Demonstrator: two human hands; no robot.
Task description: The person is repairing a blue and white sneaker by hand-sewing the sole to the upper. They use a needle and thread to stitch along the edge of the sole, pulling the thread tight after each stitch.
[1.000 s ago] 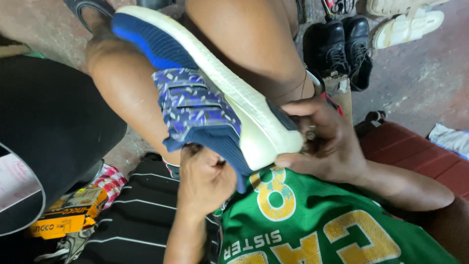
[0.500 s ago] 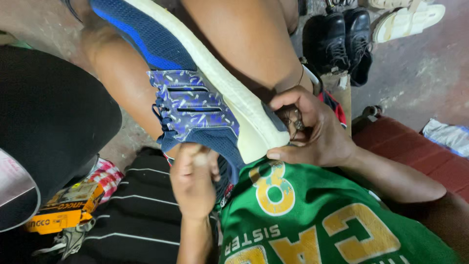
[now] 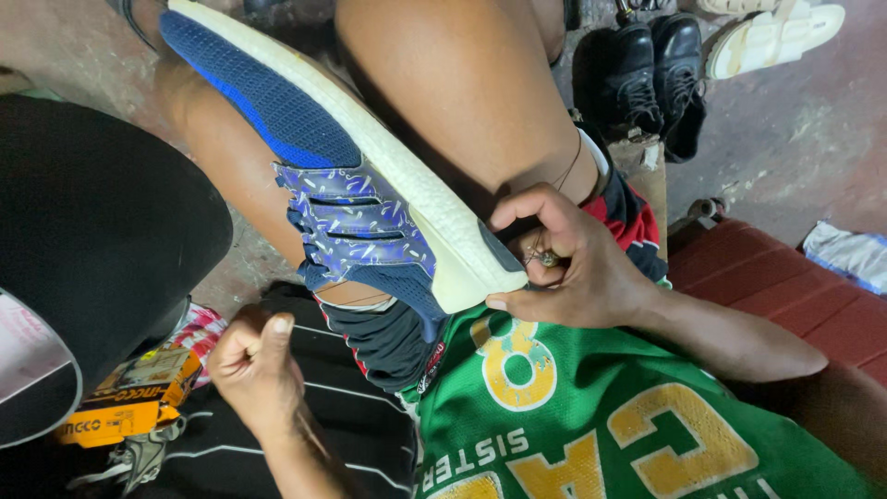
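A blue knit sports shoe with a thick white sole lies sole-up across my bare legs, its heel toward my body. My right hand grips the heel end of the sole, thumb under the edge, with a small metal piece between its fingers. My left hand is a closed fist, thumb up, held low and left of the shoe above the black striped cloth. Nothing shows clearly inside the fist. A thin thread runs over my right leg near the wrist.
A pair of black lace-up shoes and white sandals stand on the concrete floor at the top right. A red bench is on the right. A yellow-orange box and a large black rounded object sit on the left.
My left hand has left the shoe's heel and pulled down and to the left as a fist. My right hand stays on the heel.
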